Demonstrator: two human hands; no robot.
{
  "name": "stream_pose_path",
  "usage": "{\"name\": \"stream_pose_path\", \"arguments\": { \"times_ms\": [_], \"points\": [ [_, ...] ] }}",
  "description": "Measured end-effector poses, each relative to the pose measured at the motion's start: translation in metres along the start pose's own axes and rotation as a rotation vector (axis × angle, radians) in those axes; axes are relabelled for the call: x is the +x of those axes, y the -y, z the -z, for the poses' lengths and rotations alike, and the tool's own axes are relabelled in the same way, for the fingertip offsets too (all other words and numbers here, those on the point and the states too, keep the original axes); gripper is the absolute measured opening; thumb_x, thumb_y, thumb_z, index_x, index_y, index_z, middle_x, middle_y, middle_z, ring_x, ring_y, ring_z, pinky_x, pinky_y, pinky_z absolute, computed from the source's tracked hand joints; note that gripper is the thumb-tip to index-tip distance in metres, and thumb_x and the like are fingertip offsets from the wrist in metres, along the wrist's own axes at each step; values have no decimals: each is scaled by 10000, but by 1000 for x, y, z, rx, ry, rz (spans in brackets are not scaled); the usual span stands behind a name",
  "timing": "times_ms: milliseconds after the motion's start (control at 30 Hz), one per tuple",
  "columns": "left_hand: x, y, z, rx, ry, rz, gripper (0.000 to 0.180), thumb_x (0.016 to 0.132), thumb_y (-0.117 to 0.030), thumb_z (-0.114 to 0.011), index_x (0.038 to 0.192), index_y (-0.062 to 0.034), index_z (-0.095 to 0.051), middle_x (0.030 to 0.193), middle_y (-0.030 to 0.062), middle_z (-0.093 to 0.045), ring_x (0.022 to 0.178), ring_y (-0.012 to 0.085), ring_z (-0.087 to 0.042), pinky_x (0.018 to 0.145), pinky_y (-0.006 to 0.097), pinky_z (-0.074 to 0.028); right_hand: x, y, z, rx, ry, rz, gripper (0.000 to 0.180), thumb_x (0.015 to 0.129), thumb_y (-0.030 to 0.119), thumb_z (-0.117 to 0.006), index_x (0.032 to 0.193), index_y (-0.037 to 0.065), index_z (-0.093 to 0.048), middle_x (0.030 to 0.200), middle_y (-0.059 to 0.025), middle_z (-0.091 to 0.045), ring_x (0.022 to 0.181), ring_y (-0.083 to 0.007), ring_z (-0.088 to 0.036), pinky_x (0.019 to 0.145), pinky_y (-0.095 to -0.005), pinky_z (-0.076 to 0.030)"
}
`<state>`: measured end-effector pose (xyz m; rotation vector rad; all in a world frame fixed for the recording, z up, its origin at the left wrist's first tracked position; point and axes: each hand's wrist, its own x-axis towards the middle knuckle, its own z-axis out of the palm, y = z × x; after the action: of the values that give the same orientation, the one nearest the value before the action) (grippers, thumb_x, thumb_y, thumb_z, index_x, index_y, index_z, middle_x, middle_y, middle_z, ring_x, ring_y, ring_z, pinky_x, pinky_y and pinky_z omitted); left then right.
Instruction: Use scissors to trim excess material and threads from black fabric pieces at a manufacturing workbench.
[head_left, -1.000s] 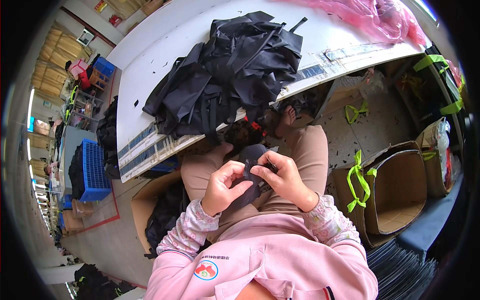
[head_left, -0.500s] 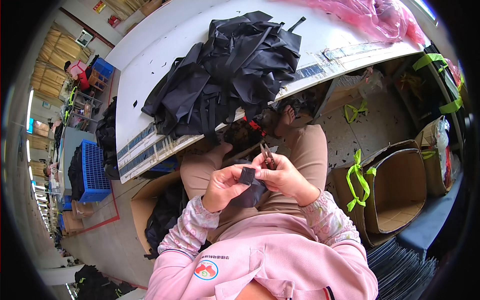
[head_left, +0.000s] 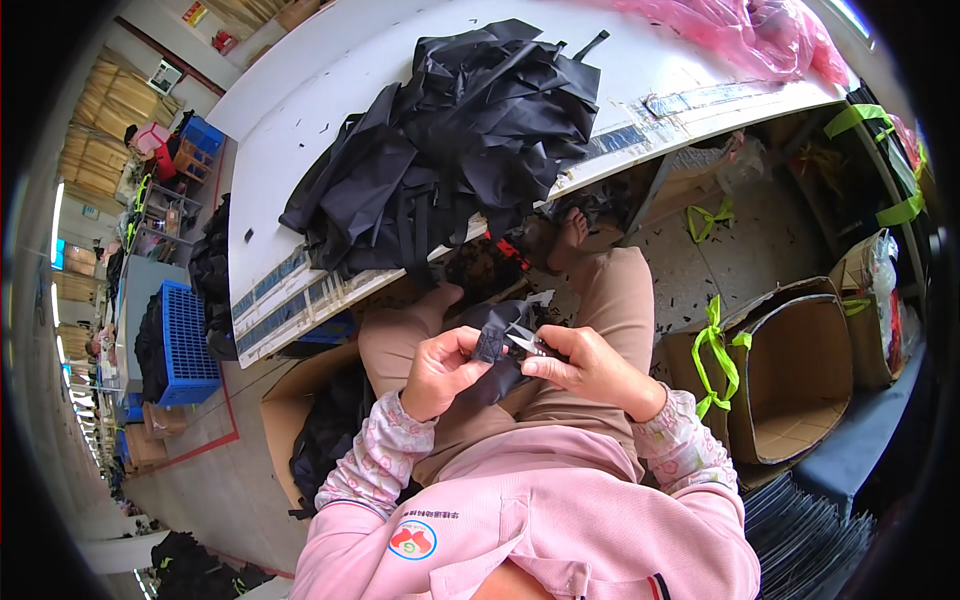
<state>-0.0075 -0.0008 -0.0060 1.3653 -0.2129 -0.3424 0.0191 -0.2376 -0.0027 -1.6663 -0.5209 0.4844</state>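
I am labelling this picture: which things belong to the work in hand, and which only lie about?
Likely in use:
snips, right hand
black fabric piece, left hand
perhaps the black fabric pile

Apparently lying about:
pink plastic sheeting
open cardboard box
blue crate

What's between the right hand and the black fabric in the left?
Small metal snips, held in the right hand, blades toward the black fabric; seen in the head view.

Beyond the hands (head_left: 590,366) — table edge (head_left: 690,128)
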Motion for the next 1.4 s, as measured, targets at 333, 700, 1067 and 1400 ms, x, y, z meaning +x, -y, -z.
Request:
{"name": "stream_pose_path", "arguments": {
  "times_ms": [333,700,1067,1400],
  "points": [
    [-3,-2,-3,-121,11,90,139,853,95,-573,945,3,-620,1000,59,-628,951,140,-590,899,290,-458,2,0,1,-47,77,59,464,874,382,-687,746,-17,-486,564,-56,-355,559,-100,-310,479,-319,-319],
    [-2,1,-2,-81,6,77,144,852,93,-572,937,-13,-620,993,47,-629,951,137,-590,899,287,-457,1,0,4,-94,70,89,439,875,351,-690,762,-28,-500,574,-121,-379,539,-172,-311,494,-349,-351],
    [-3,5,-2,-122,35,103,138,853,81,-583,954,-5,-621,982,39,-626,923,119,-590,866,273,-474,0,2,2,-162,60,186,427,852,345,-712,755,-15,-505,571,-137,-433,496,-261,-365,487,-355,-372],
    [-4,6,-4,-140,94,156,143,865,65,-593,990,6,-626,1011,30,-611,951,115,-579,880,268,-462,1,-1,-1,-332,-4,253,428,840,356,-709,722,6,-493,552,-167,-485,504,-356,-510,477,-391,-395]
  ]
}}
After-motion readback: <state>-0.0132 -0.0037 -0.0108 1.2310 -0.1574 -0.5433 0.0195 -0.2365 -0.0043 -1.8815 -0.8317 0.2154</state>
